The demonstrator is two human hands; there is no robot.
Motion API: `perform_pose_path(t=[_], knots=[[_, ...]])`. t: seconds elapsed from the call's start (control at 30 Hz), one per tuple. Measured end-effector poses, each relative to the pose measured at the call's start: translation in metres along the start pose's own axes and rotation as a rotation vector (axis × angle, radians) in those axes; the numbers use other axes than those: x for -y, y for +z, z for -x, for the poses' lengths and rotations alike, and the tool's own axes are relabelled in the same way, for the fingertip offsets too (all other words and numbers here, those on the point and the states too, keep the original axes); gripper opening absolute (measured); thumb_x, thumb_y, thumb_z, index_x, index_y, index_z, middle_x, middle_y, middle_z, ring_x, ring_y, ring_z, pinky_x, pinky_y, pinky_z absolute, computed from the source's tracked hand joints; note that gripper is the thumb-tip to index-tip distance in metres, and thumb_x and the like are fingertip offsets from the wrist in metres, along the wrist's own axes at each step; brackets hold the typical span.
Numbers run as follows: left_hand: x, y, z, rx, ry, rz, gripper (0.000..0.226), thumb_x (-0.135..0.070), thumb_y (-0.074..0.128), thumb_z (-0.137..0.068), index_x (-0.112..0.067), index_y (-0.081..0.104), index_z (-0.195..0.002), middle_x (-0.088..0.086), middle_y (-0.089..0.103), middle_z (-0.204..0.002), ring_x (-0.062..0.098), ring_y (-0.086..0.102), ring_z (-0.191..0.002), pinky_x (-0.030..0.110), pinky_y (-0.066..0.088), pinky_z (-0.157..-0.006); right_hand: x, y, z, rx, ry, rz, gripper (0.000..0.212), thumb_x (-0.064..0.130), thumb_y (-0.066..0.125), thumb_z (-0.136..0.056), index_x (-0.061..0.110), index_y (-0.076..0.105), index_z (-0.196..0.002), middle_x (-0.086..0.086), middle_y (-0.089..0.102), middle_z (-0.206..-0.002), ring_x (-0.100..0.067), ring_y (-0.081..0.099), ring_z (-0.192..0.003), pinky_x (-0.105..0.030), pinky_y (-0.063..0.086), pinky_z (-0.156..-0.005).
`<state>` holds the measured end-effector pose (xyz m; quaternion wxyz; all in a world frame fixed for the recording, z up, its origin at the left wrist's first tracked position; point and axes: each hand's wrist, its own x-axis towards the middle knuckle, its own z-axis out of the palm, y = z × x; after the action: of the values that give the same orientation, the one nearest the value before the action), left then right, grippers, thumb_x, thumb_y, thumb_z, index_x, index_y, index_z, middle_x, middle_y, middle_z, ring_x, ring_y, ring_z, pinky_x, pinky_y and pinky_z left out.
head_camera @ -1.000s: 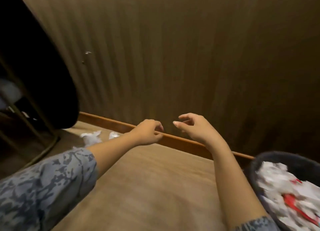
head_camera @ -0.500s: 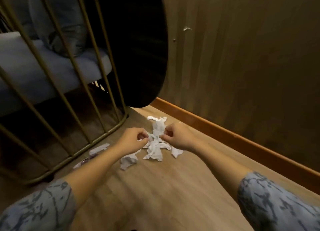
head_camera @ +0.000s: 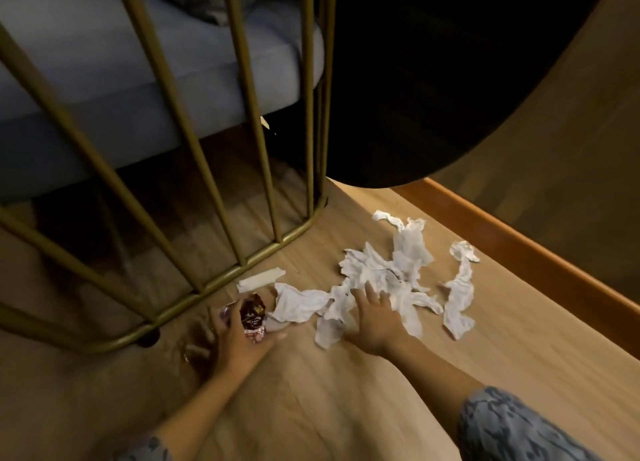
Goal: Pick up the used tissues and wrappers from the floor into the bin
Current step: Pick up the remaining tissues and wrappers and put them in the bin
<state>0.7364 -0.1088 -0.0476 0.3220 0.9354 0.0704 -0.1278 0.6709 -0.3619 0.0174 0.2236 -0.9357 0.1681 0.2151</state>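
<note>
Right hand (head_camera: 375,317), fingers spread, presses flat on the tissue heap (head_camera: 377,273), which extends ahead and to both sides of it across the floor (head_camera: 311,408). Left hand (head_camera: 239,336) holds a dark wrapper (head_camera: 252,317); a white strip (head_camera: 260,279) lies just beyond it.

Lighting: dim, warm. Brightest zone: floor (head_camera: 346,408) at 5 o'clock. Deep shadow at 1 o'clock. Left hand (head_camera: 235,336) motion-blurred. Wide-angle bending at edges.
</note>
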Motion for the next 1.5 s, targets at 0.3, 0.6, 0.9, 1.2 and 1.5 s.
perform_pose_path(t=[0.3,0.6,0.9,1.2,1.5], knots=[[0.002,0.040,-0.003,-0.201,0.235,0.025,0.066,-0.067,0.082,-0.046,-0.034,0.062,-0.099,0.014,0.024,-0.154,0.031,0.014,-0.145,0.046,0.020,-0.116,0.006,0.060,-0.035,-0.104,-0.171,0.021,0.091,0.072,0.053,-0.081,0.025,0.021,-0.152,-0.010,-0.011,-0.162,-0.035,-0.012,-0.147,-0.052,-0.001,-0.118],[-0.032,0.055,0.007,-0.115,0.400,0.061,0.028,-0.032,0.063,-0.063,-0.025,0.049,-0.085,0.001,0.065,-0.091,0.025,0.061,-0.093,0.037,0.051,-0.075,-0.019,0.101,0.006,-0.471,-0.296,-0.384,0.018,0.024,0.066,-0.080,0.025,0.050,-0.088,0.010,0.046,-0.094,-0.007,0.044,-0.089,-0.020,0.037,-0.076],[-0.075,0.046,-0.001,-0.119,0.297,0.513,0.033,0.007,0.059,-0.080,-0.023,0.067,-0.091,0.004,0.049,-0.123,0.016,0.057,-0.104,0.008,0.051,-0.074,-0.044,0.089,0.030,-0.514,-0.053,-0.349,0.060,0.023,0.055,-0.074,0.026,0.054,-0.134,-0.002,0.043,-0.130,-0.014,0.061,-0.068,-0.023,0.047,-0.062],[-0.056,0.055,-0.045,-0.208,0.358,0.052,0.011,-0.030,0.055,-0.077,-0.038,0.062,-0.076,-0.016,0.059,-0.129,0.027,0.027,-0.141,0.065,0.016,-0.111,-0.061,0.093,0.049,-0.522,0.015,-0.098,0.036,0.056,0.055,-0.078,0.021,0.062,-0.082,0.007,0.047,-0.081,-0.015,0.051,-0.067,-0.025,0.036,-0.043],[-0.068,0.072,-0.003,-0.091,0.441,0.227,0.026,0.000,0.074,-0.064,-0.015,0.054,-0.070,0.000,0.053,-0.088,0.018,0.055,-0.076,0.029,0.048,-0.067,-0.089,0.078,0.070,-0.671,-0.031,-0.465,0.012,0.016,0.068,-0.074,0.016,0.062,-0.084,0.015,0.056,-0.096,0.000,0.056,-0.075,-0.015,0.040,-0.060]])
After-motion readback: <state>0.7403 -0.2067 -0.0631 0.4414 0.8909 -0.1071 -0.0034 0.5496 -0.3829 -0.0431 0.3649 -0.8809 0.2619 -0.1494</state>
